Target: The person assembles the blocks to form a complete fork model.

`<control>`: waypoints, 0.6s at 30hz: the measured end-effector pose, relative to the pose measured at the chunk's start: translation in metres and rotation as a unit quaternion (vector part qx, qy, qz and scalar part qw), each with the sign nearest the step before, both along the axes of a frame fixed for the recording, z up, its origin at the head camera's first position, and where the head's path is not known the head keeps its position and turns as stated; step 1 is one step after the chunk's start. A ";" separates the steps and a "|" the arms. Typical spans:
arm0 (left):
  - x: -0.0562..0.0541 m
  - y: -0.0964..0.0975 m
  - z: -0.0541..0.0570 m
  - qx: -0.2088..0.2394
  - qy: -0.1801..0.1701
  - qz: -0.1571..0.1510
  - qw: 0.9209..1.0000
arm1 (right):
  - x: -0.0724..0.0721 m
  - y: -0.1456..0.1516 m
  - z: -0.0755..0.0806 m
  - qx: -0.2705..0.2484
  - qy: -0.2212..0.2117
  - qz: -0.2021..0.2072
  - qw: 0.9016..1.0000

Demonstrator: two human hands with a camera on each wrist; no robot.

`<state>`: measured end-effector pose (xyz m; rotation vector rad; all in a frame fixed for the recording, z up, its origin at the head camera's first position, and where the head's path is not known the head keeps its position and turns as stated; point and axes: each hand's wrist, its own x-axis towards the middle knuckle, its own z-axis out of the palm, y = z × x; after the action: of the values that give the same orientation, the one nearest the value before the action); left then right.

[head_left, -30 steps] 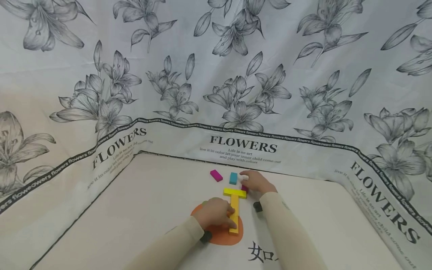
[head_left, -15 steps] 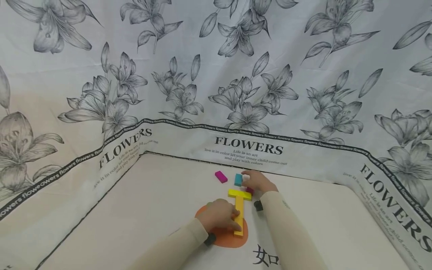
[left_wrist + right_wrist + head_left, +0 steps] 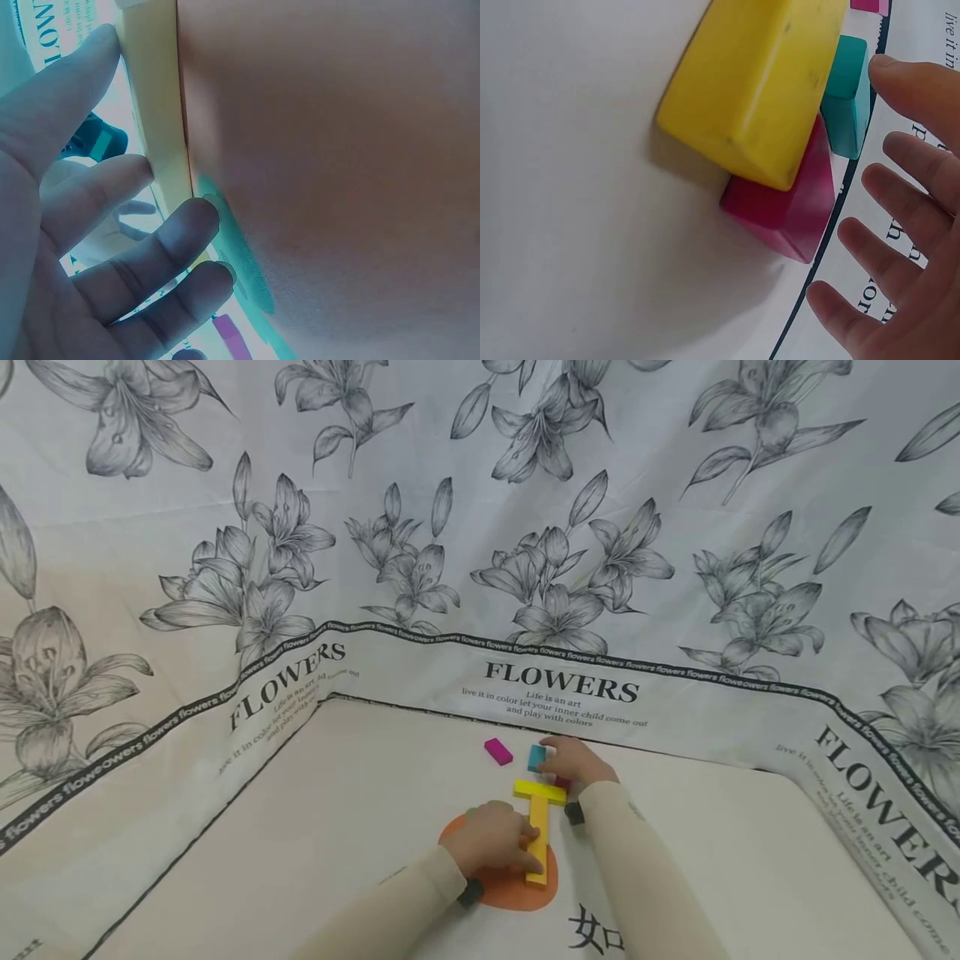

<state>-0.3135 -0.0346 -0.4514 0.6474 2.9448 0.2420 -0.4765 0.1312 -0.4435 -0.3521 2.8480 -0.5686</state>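
A long orange-yellow wooden bar (image 3: 537, 827) lies on the table below a bright yellow crosspiece (image 3: 540, 792), making a T. My left hand (image 3: 487, 839) rests along the bar's left side, its thumb (image 3: 101, 49) and index fingertip (image 3: 142, 169) against that same side. Beyond the crosspiece, my right hand (image 3: 581, 762) stands at a teal block (image 3: 536, 757); one fingertip (image 3: 881, 67) is right at the teal block's edge, the other fingers spread apart. Below this hand sits a magenta block (image 3: 795, 214), partly hidden behind the yellow crosspiece.
Another magenta block (image 3: 498, 752) lies left of the teal one. An orange printed shape (image 3: 517, 897) spreads under the left hand, with black characters (image 3: 596, 931) nearer the front. A floral cloth (image 3: 558, 693) borders the back and sides of the table.
My right hand has moved left, bringing its fingertips to the teal block. The left hand has stayed by the bar. The head view has turned slightly, shifting the scene rightward.
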 end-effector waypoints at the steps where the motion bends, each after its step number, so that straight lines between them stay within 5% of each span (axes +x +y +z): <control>1: 0.000 0.000 0.000 -0.003 0.002 0.000 1.000 | 0.001 -0.001 0.001 -0.002 -0.003 -0.001 1.000; 18: 0.000 0.001 0.004 -0.006 -0.007 0.014 1.000 | -0.003 -0.007 -0.002 -0.010 -0.036 -0.011 0.999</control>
<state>-0.3131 -0.0334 -0.4478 0.5999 2.9408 0.2302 -0.4796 0.1246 -0.4456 -0.2982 2.7828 -0.6005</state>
